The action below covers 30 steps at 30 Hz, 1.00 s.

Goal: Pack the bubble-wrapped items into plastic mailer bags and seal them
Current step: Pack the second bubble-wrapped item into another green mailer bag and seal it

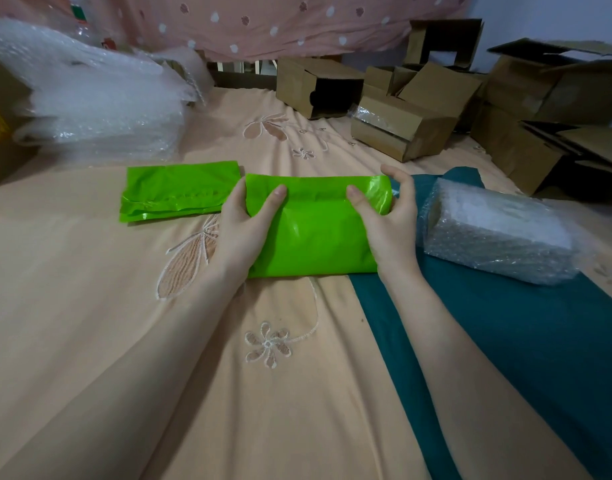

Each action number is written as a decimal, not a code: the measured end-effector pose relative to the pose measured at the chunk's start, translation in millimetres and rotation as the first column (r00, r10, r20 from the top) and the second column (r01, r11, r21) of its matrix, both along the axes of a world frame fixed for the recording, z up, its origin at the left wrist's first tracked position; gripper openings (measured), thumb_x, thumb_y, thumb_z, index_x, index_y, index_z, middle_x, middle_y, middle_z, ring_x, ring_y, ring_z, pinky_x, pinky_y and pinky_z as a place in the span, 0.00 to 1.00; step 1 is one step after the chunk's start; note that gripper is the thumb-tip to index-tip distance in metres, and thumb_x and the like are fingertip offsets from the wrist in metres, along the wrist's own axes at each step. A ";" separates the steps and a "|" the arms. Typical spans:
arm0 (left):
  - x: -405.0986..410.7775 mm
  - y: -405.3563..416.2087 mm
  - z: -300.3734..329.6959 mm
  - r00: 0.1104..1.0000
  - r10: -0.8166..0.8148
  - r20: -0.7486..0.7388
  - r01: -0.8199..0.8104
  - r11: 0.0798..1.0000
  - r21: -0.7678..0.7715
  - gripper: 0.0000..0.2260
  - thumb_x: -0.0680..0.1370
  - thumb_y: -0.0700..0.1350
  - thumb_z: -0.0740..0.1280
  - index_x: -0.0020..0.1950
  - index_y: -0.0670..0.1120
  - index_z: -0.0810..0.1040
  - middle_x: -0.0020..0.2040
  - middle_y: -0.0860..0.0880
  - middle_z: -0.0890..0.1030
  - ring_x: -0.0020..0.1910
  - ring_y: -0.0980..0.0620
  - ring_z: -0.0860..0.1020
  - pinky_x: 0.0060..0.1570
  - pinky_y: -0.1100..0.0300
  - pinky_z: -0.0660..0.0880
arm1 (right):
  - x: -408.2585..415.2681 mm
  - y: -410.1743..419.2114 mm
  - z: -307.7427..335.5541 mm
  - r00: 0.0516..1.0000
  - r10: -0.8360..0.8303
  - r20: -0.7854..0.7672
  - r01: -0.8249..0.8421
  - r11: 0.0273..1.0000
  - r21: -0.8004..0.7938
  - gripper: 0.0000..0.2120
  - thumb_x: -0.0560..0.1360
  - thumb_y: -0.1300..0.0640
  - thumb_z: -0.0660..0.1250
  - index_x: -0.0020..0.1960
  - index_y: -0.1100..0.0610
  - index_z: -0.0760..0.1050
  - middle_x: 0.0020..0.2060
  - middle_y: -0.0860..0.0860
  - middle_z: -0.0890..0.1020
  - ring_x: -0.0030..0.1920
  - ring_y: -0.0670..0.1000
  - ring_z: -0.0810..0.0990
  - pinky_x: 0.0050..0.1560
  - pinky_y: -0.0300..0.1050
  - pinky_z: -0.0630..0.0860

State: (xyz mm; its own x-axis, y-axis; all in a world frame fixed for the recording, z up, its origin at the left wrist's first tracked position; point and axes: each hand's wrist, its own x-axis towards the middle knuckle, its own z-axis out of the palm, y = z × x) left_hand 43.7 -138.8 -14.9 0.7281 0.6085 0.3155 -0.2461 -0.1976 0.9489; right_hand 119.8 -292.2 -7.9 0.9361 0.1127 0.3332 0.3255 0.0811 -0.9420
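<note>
- Peach bedspread point(90, 341) with stitched flowers fills most of the frame; a teal cloth point(505, 341) crosses its lower right.
- Bubble wrap pile point(96, 109): one heap, upper left.
- Cardboard boxes point(419, 109): at least six, open and tumbled, across the upper right; exact count cannot be told.
- Bubble-wrapped item point(498, 237): one, unpacked, right of centre on the teal cloth, just beside the right hand.
- Green mailer bags: two. The filled bag point(315, 237) lies at centre; the second bag point(176, 192) lies flat, just left of it.
- Left hand point(245, 230) and right hand point(391, 226): each grips an end of the filled bag, thumb on top, fingers curled round the far flap edge.
- Step in hand, judged: sealing, with the flap being folded over.
- Next move calls for even pressure along the flap, then bagging the remaining item.
</note>
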 end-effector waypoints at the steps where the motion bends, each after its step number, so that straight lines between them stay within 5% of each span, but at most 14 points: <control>1: 0.0 1.4 -0.7 1.000 0.007 -0.003 -0.007 1.000 0.005 0.03 0.76 0.47 0.68 0.45 0.51 0.75 0.42 0.56 0.80 0.40 0.64 0.78 0.44 0.69 0.74 | 0.2 -0.3 0.4 0.999 0.021 -0.025 -0.020 0.999 0.028 0.20 0.72 0.57 0.72 0.61 0.52 0.69 0.40 0.45 0.78 0.38 0.38 0.78 0.47 0.40 0.77; 5: 0.7 4.0 -4.1 1.000 0.004 -0.025 -0.004 1.000 -0.001 0.11 0.78 0.51 0.65 0.56 0.46 0.76 0.51 0.55 0.80 0.49 0.67 0.77 0.52 0.71 0.72 | 1.5 -1.1 -0.7 0.999 0.009 -0.032 -0.009 1.000 0.011 0.15 0.74 0.60 0.69 0.60 0.57 0.73 0.43 0.50 0.81 0.43 0.44 0.80 0.48 0.41 0.77; 8: 1.1 2.7 -3.0 0.998 -0.015 -0.060 0.013 1.000 -0.026 0.21 0.78 0.57 0.61 0.64 0.44 0.73 0.64 0.50 0.76 0.64 0.57 0.73 0.68 0.58 0.66 | 0.8 -3.5 3.0 0.996 0.007 -0.085 -0.001 0.998 0.068 0.15 0.75 0.59 0.68 0.61 0.60 0.74 0.49 0.53 0.82 0.48 0.45 0.80 0.50 0.38 0.77; 10: 0.5 3.6 -2.5 0.998 -0.011 -0.059 0.010 1.000 -0.021 0.10 0.80 0.52 0.60 0.54 0.48 0.76 0.53 0.54 0.80 0.53 0.66 0.76 0.59 0.68 0.70 | 0.4 -5.0 4.3 0.993 0.014 -0.120 -0.001 0.994 0.107 0.14 0.76 0.59 0.66 0.61 0.59 0.75 0.45 0.53 0.82 0.42 0.43 0.80 0.45 0.35 0.75; 12: -2.5 1.4 1.2 0.998 -0.003 -0.061 0.003 1.000 0.010 0.06 0.81 0.47 0.59 0.46 0.50 0.74 0.43 0.59 0.77 0.39 0.74 0.74 0.44 0.78 0.68 | -1.5 -4.9 3.7 0.995 0.013 -0.097 -0.005 0.997 0.079 0.11 0.77 0.61 0.65 0.58 0.57 0.76 0.39 0.63 0.81 0.38 0.50 0.76 0.42 0.41 0.73; 15: -3.6 0.6 0.2 0.998 -0.009 -0.063 0.010 1.000 0.002 0.07 0.81 0.48 0.59 0.47 0.50 0.74 0.42 0.60 0.77 0.38 0.73 0.74 0.43 0.74 0.69 | -2.6 -5.1 2.1 0.997 -0.006 -0.072 0.009 0.999 0.046 0.08 0.76 0.61 0.66 0.54 0.53 0.76 0.42 0.74 0.78 0.38 0.54 0.73 0.42 0.46 0.70; 18: -4.0 0.9 -0.8 0.995 -0.069 -0.069 0.062 0.994 -0.095 0.09 0.81 0.51 0.57 0.55 0.51 0.75 0.50 0.64 0.75 0.46 0.73 0.72 0.49 0.72 0.66 | -2.9 -6.8 2.9 0.996 -0.043 -0.079 0.047 0.997 0.054 0.06 0.77 0.60 0.66 0.51 0.51 0.75 0.37 0.67 0.80 0.38 0.53 0.73 0.42 0.45 0.70; 20: -3.5 0.0 -2.9 0.990 -0.105 -0.090 0.095 0.990 -0.104 0.11 0.81 0.49 0.56 0.58 0.51 0.77 0.50 0.61 0.76 0.42 0.76 0.73 0.44 0.78 0.66 | -2.3 -6.7 1.7 0.994 -0.057 -0.089 0.062 0.996 0.063 0.04 0.77 0.58 0.65 0.52 0.53 0.75 0.37 0.62 0.80 0.38 0.52 0.73 0.42 0.44 0.70; 22: -5.3 1.7 -3.4 0.990 -0.088 -0.109 0.079 0.993 -0.084 0.10 0.82 0.47 0.56 0.46 0.54 0.76 0.42 0.61 0.74 0.33 0.78 0.72 0.38 0.80 0.66 | -1.6 -4.7 -0.5 0.992 -0.067 -0.111 0.072 0.997 0.037 0.08 0.79 0.54 0.63 0.54 0.57 0.75 0.39 0.52 0.80 0.38 0.46 0.76 0.44 0.40 0.72; 25: -6.2 9.5 -2.9 0.994 0.009 -0.105 -0.016 0.998 -0.061 0.10 0.82 0.48 0.56 0.43 0.54 0.74 0.44 0.61 0.74 0.37 0.78 0.72 0.49 0.69 0.65 | -3.2 -1.7 -0.7 0.985 -0.002 -0.170 -0.011 0.997 -0.075 0.16 0.80 0.45 0.55 0.54 0.55 0.74 0.45 0.48 0.79 0.47 0.46 0.77 0.50 0.42 0.72; 27: -4.8 17.6 -2.3 0.992 0.079 -0.099 -0.087 0.993 -0.081 0.10 0.82 0.49 0.56 0.57 0.49 0.74 0.53 0.56 0.75 0.52 0.68 0.73 0.51 0.70 0.62 | -4.2 1.4 2.3 0.961 0.105 -0.256 -0.136 0.985 -0.107 0.13 0.79 0.45 0.57 0.56 0.51 0.72 0.48 0.47 0.78 0.49 0.46 0.77 0.49 0.41 0.72; 30: -1.8 27.7 0.7 0.979 0.181 -0.099 -0.187 0.981 -0.057 0.10 0.82 0.50 0.56 0.56 0.45 0.67 0.51 0.48 0.72 0.51 0.54 0.69 0.42 0.65 0.62 | -4.6 7.8 10.5 0.908 0.236 -0.346 -0.263 0.964 -0.033 0.13 0.75 0.39 0.60 0.54 0.45 0.71 0.56 0.50 0.78 0.55 0.48 0.78 0.57 0.51 0.76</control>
